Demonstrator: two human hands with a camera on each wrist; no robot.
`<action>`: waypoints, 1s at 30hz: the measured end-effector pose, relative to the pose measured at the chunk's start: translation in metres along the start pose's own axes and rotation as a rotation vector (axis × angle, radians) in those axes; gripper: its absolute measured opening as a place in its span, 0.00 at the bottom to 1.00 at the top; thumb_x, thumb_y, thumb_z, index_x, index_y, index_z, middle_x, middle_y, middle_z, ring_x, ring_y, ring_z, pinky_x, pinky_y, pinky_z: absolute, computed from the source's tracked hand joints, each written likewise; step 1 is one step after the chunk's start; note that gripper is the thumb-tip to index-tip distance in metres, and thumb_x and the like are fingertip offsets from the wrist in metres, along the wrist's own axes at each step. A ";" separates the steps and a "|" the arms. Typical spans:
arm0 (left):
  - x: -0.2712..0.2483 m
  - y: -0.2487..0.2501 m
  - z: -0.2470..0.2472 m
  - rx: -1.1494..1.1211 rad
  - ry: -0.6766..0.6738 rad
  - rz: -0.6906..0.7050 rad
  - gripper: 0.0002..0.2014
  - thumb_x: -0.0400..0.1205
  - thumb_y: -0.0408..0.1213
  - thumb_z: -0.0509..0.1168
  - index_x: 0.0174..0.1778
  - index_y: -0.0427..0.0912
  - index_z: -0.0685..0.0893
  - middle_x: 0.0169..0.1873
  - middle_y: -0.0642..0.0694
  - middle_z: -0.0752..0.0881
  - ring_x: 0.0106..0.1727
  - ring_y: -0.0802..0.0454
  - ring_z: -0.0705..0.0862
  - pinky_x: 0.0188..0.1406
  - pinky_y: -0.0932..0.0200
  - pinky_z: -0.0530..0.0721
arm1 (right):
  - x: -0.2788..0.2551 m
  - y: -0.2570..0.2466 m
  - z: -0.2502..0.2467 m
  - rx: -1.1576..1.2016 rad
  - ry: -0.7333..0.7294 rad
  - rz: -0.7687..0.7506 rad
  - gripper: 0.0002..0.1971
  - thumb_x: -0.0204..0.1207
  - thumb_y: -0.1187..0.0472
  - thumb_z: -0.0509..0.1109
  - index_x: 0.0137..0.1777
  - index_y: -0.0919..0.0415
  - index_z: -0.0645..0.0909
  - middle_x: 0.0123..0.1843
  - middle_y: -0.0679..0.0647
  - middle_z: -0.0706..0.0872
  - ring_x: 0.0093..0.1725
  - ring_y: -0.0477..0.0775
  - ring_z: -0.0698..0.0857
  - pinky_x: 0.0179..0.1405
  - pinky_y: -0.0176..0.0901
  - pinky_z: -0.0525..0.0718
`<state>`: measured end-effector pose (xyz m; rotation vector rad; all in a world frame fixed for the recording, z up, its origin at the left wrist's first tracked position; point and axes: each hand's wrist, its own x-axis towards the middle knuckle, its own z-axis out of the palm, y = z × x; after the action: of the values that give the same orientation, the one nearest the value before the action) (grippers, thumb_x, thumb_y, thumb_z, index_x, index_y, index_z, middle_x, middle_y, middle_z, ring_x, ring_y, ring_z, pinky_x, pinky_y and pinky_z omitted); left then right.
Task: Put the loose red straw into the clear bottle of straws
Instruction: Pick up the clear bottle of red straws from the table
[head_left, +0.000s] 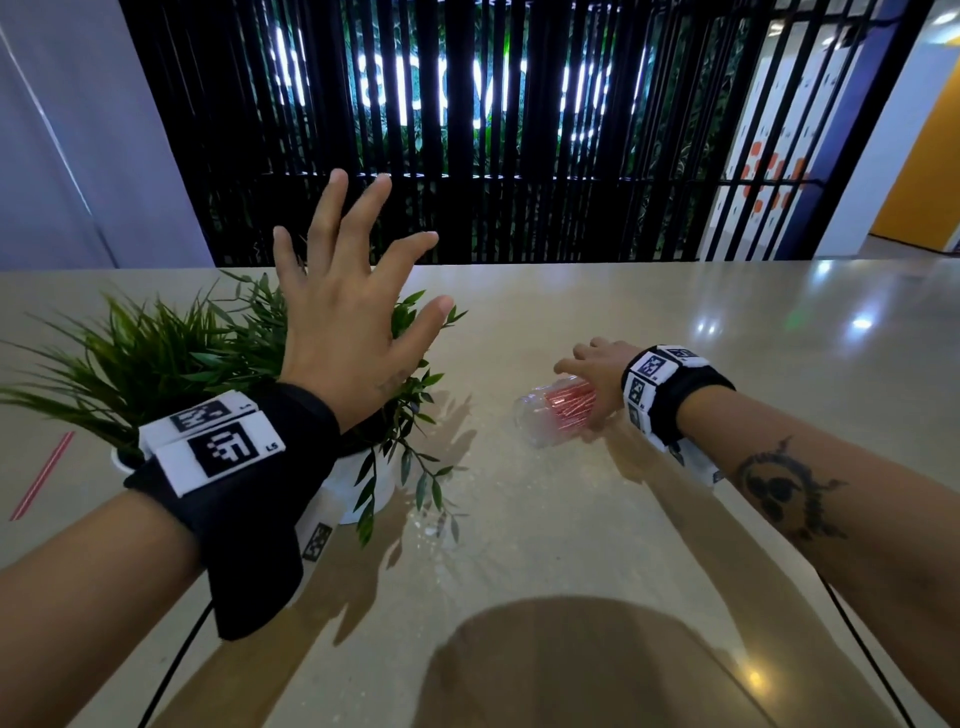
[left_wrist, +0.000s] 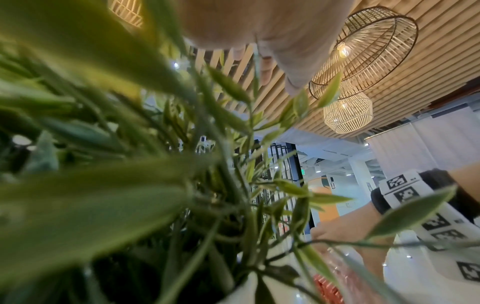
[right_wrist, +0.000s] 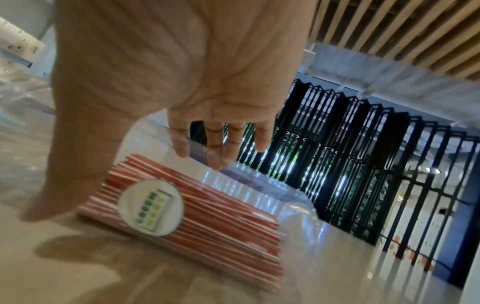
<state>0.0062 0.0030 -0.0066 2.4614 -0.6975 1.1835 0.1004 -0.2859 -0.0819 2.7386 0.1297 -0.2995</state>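
Note:
The loose red straw (head_left: 41, 475) lies flat at the table's far left edge, beyond the plant. My left hand (head_left: 353, 312) hovers over the plant with fingers spread wide and nothing in it; its palm (left_wrist: 259, 26) shows above the leaves. The clear bottle (head_left: 540, 421) lies on its side right of centre, with a bundle of red straws (head_left: 569, 408) inside. My right hand (head_left: 592, 366) spans the bottle (right_wrist: 293, 205), fingers over the far wall and thumb on the near side. A round sticker covers part of the straws (right_wrist: 207, 226).
A green plant (head_left: 171, 353) in a white pot (head_left: 363, 483) stands between the loose straw and the bottle, under my left arm. The glossy beige table (head_left: 571, 545) runs back to a black slatted screen (head_left: 519, 130). Leaves fill most of the left wrist view.

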 end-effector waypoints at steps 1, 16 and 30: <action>0.001 0.001 -0.002 0.002 0.000 0.002 0.23 0.78 0.53 0.57 0.66 0.45 0.78 0.79 0.39 0.63 0.81 0.38 0.52 0.72 0.22 0.52 | -0.013 -0.007 -0.005 0.018 0.037 -0.021 0.48 0.44 0.33 0.80 0.66 0.46 0.69 0.55 0.51 0.76 0.56 0.55 0.75 0.50 0.48 0.76; 0.004 0.011 -0.012 -0.111 -0.019 -0.031 0.31 0.80 0.60 0.42 0.71 0.47 0.73 0.82 0.43 0.55 0.82 0.45 0.43 0.75 0.29 0.40 | -0.039 -0.024 -0.014 0.684 0.085 0.161 0.35 0.64 0.32 0.69 0.49 0.68 0.79 0.43 0.59 0.83 0.41 0.58 0.80 0.42 0.46 0.75; -0.013 0.049 -0.022 -0.175 0.054 0.044 0.23 0.80 0.49 0.55 0.65 0.39 0.78 0.55 0.39 0.83 0.55 0.50 0.71 0.53 0.59 0.69 | -0.107 -0.043 -0.108 1.212 0.424 0.111 0.45 0.68 0.34 0.66 0.74 0.67 0.58 0.68 0.64 0.78 0.62 0.65 0.81 0.64 0.60 0.79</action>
<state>-0.0421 -0.0233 -0.0004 2.2729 -0.8081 1.1480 0.0117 -0.2103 0.0247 3.9464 -0.1557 0.3942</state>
